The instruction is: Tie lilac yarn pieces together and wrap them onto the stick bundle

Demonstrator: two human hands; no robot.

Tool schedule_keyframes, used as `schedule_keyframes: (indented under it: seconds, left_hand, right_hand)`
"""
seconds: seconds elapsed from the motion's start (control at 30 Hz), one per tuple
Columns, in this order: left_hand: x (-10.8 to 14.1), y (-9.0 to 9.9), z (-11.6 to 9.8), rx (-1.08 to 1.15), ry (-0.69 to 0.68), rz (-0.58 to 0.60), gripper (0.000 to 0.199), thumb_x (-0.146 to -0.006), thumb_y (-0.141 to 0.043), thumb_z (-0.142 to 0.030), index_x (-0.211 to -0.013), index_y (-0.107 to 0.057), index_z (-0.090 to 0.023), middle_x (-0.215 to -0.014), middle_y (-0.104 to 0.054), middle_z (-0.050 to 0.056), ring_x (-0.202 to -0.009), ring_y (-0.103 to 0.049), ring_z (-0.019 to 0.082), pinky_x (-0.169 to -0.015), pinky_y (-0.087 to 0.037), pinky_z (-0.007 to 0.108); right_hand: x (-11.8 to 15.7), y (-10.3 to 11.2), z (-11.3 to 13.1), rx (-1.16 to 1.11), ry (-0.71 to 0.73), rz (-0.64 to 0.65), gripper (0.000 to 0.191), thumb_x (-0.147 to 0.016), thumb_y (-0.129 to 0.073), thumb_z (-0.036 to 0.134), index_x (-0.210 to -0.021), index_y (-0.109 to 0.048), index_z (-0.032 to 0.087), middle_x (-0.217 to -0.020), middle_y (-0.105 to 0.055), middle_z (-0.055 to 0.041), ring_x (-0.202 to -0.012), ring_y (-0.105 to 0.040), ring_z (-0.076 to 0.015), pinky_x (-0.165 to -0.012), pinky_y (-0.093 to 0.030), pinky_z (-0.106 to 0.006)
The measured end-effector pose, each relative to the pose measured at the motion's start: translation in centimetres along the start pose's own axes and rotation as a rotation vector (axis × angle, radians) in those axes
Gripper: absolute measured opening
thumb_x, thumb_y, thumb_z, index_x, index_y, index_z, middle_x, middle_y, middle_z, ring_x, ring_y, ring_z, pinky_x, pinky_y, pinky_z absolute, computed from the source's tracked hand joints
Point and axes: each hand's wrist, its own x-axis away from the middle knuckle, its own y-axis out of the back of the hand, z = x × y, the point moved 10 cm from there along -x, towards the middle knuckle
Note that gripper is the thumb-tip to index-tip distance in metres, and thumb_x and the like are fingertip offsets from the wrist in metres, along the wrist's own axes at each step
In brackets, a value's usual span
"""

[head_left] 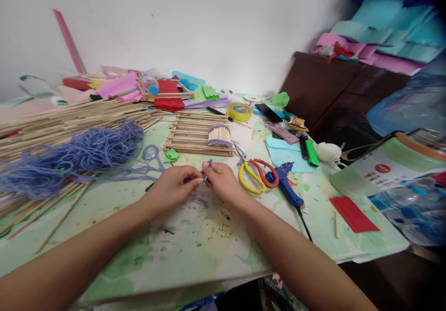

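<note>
My left hand (177,185) and my right hand (221,181) meet at the middle of the table, fingertips pinched together on a piece of purple yarn (205,176). A short tail of the yarn hangs below the fingers. Behind my hands lies a frame of wooden sticks (188,134), with a small bundle of short sticks (219,136) edged in purple yarn on its right part. To the left, a big tangle of purple yarn (101,148) rests on long sticks, and strands run from it toward my left hand.
Scissors (252,176) and a blue glue gun (289,185) lie right of my hands. Behind are yellow tape (239,111), a phone (269,113) and coloured paper. A green-white container (372,167) and red paper (353,213) are at the right.
</note>
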Motion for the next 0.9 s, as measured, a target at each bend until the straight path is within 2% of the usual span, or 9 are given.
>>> schedule_keyframes:
  seconds: [0.13,0.27,0.4,0.53,0.63,0.77,0.9]
  left_hand:
    - [-0.4,-0.5,1.4,0.253,0.13,0.056,0.026,-0.075,-0.051,-0.037,-0.057,-0.052,-0.018,-0.052,-0.053,-0.003,-0.047,-0.045,0.011,-0.049,-0.033,0.023]
    - [-0.1,-1.2,2.8,0.431,0.267,0.106,0.027,-0.072,-0.055,-0.042,-0.059,-0.052,-0.018,-0.048,-0.047,-0.004,-0.037,-0.029,0.006,-0.039,-0.02,0.022]
    - [0.1,-1.6,3.8,0.519,0.329,0.152,0.031,-0.073,-0.055,-0.047,-0.063,-0.052,-0.018,-0.049,-0.044,-0.004,-0.035,-0.022,0.005,-0.037,-0.012,0.022]
    - [0.1,-1.5,4.1,0.544,0.334,0.149,0.03,-0.074,-0.055,-0.048,-0.067,-0.052,-0.018,-0.05,-0.042,-0.005,-0.035,-0.021,0.004,-0.037,-0.011,0.022]
    - [0.0,-1.1,3.8,0.505,0.311,0.126,0.032,-0.075,-0.052,-0.049,-0.064,-0.05,-0.019,-0.047,-0.037,-0.005,-0.036,-0.023,0.005,-0.037,-0.014,0.021]
    - [-0.1,-0.8,3.5,0.451,0.296,0.09,0.029,-0.075,-0.052,-0.046,-0.067,-0.052,-0.019,-0.053,-0.047,-0.004,-0.036,-0.027,0.005,-0.037,-0.017,0.021]
    - [-0.4,0.1,3.3,0.412,0.252,0.003,0.025,-0.075,-0.052,-0.041,-0.067,-0.053,-0.018,-0.053,-0.049,-0.005,-0.037,-0.031,0.006,-0.037,-0.021,0.02]
  right_hand:
    - [0.4,-0.3,-0.2,-0.067,-0.08,0.038,0.033,-0.078,-0.05,0.041,-0.055,-0.043,0.017,-0.045,-0.035,0.0063,-0.042,-0.027,-0.0061,-0.044,-0.021,-0.021]
    - [0.8,-1.0,-0.2,-0.161,-0.153,0.154,0.022,-0.066,-0.058,0.027,-0.055,-0.041,0.018,-0.043,-0.034,0.0084,-0.039,-0.023,-0.0046,-0.041,-0.016,-0.021]
    - [0.8,-1.5,-0.2,-0.205,-0.155,0.231,0.024,-0.069,-0.058,0.029,-0.055,-0.042,0.018,-0.042,-0.035,0.0088,-0.036,-0.023,-0.0041,-0.038,-0.014,-0.021]
    - [0.5,-1.3,-0.7,-0.163,-0.163,0.21,0.03,-0.072,-0.06,0.035,-0.054,-0.043,0.018,-0.04,-0.034,0.0088,-0.034,-0.022,-0.0036,-0.036,-0.013,-0.021]
    - [0.6,-1.3,-0.9,-0.234,-0.191,0.204,0.033,-0.07,-0.062,0.039,-0.055,-0.042,0.019,-0.04,-0.031,0.0098,-0.033,-0.02,-0.0032,-0.035,-0.011,-0.022]
    - [0.8,-1.3,-0.7,-0.342,-0.226,0.193,0.032,-0.07,-0.063,0.043,-0.059,-0.044,0.019,-0.042,-0.031,0.0108,-0.033,-0.015,-0.0028,-0.035,-0.008,-0.022]
    - [0.9,-1.7,-0.4,-0.278,-0.204,0.217,0.026,-0.071,-0.059,0.04,-0.062,-0.049,0.017,-0.043,-0.032,0.0099,-0.034,-0.017,-0.0034,-0.036,-0.01,-0.022]
